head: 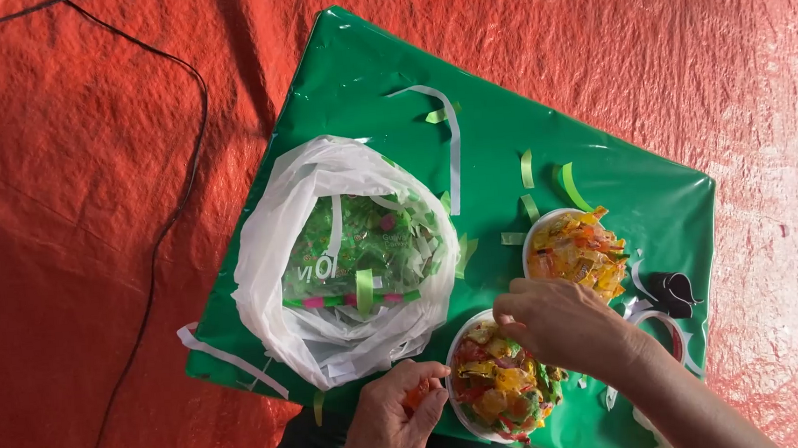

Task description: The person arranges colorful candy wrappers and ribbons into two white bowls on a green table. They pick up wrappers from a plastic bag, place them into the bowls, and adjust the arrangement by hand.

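Where bowl (487, 414) abuts bag (332, 341), hands (556, 321).

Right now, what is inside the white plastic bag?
The white plastic bag holds a heap of green wrappers with some pink bits and loose white strips. The wrappers on top hide whatever lies beneath them.

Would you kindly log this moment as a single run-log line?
left hand: pinching small orange piece beside near bowl | right hand: over near bowl's sweets | far bowl: full | white bag: open | green sheet
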